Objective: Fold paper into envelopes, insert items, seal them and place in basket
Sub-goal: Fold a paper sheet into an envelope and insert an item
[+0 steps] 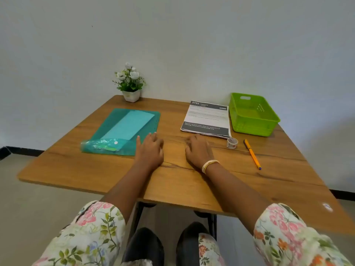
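The counter (172,181) holds everything unstarted. At ten o'clock the teal mat (153,120) carries the unfolded paper (128,124), its long axis toward one o'clock. The basket (269,123), at two o'clock, looks empty. Left hand (149,148) and right hand (197,150) rest flat, grip loose, holding nothing.

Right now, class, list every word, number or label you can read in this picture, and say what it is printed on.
"2703": white number in the dark header band of the printed sheet.
The sheet's other lines, and the white text in its dark footer band: too small and blurred to read.
Roll of tape: pattern only, nothing legible.
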`<state>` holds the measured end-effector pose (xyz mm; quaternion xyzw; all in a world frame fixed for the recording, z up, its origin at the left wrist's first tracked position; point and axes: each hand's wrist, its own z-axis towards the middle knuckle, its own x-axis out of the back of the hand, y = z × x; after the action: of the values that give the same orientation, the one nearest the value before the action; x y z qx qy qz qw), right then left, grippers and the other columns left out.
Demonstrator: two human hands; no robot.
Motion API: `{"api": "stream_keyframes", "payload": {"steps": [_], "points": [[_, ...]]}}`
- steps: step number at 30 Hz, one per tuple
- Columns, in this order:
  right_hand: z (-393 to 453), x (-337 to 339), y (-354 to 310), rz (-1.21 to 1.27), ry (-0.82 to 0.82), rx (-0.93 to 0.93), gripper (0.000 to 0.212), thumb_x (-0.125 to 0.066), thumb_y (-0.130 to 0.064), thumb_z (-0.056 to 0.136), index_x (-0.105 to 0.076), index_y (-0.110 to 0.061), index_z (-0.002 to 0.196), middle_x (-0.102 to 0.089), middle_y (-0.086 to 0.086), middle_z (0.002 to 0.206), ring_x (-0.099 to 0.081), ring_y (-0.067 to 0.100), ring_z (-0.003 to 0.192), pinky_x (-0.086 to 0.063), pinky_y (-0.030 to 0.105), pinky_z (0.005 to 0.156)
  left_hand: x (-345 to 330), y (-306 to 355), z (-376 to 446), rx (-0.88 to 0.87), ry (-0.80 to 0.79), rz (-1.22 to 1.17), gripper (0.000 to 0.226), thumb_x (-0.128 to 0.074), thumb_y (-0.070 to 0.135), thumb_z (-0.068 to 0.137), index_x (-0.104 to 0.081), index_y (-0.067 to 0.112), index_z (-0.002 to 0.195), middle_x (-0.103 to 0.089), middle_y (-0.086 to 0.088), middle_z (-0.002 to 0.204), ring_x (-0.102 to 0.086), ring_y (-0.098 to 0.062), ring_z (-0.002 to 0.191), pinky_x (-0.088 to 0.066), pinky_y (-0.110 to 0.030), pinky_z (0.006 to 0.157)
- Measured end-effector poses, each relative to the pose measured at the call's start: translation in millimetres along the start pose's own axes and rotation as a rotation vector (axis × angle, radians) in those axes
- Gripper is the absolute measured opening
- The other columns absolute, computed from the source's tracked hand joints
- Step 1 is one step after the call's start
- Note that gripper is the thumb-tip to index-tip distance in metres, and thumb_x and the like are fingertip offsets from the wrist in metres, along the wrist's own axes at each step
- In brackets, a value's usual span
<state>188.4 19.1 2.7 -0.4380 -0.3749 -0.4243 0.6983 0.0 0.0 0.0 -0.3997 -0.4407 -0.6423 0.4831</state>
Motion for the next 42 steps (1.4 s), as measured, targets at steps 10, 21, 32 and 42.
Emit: {"api": "stream_keyframes", "payload": {"steps": [10, 21, 32, 42], "points": [[83.6, -11.8, 17.7, -0.059, -0.131, -0.054, 0.031, -0.050, -0.034, 0.095, -0.055, -0.010, 0.114, -0.061, 0.012, 0.116, -0.057, 0.031, 0.106, -0.045, 0.038, 0.085, -13.8, -40.6, 27.5, 0.173, 0.117, -0.069, 0.039, -0.050, 0.022, 0.087, -0.063, 0.023, 0.123, -0.056, -0.008, 0.136, -0.047, -0.019, 0.130, -0.011, -0.055, 0.116], [92.7, -31.9, 28.3, -0.199, 0.000, 0.070, 0.017, -0.047, -0.013, 0.093, -0.064, -0.011, 0.095, -0.069, 0.011, 0.093, -0.064, 0.031, 0.085, -0.048, 0.034, 0.067, -16.0, -54.5, 52.0, 0.240, 0.144, -0.016, 0.038, -0.051, 0.022, 0.085, -0.066, 0.021, 0.120, -0.057, -0.008, 0.136, -0.044, -0.023, 0.133, -0.003, -0.062, 0.114], [36.7, -8.8, 0.3, 0.476, 0.235, 0.016, 0.015, -0.056, -0.018, 0.094, -0.070, -0.014, 0.096, -0.070, 0.002, 0.086, -0.062, 0.016, 0.077, -0.047, 0.028, 0.066, -0.2, -44.2, 19.3, 0.038, 0.263, -0.242, 0.021, -0.060, 0.013, 0.083, -0.073, 0.012, 0.100, -0.071, -0.008, 0.110, -0.065, -0.026, 0.098, -0.050, -0.036, 0.087], [-54.7, 13.2, 1.0, 0.620, 0.140, 0.037, 0.010, -0.059, -0.013, 0.083, -0.066, -0.013, 0.076, -0.068, -0.002, 0.078, -0.062, 0.010, 0.079, -0.054, 0.039, 0.068, 8.9, -37.9, -24.4, 0.069, 0.360, -0.268, 0.033, -0.041, 0.022, 0.093, -0.054, 0.014, 0.123, -0.059, -0.007, 0.124, -0.052, -0.024, 0.118, -0.027, -0.052, 0.112]]}}
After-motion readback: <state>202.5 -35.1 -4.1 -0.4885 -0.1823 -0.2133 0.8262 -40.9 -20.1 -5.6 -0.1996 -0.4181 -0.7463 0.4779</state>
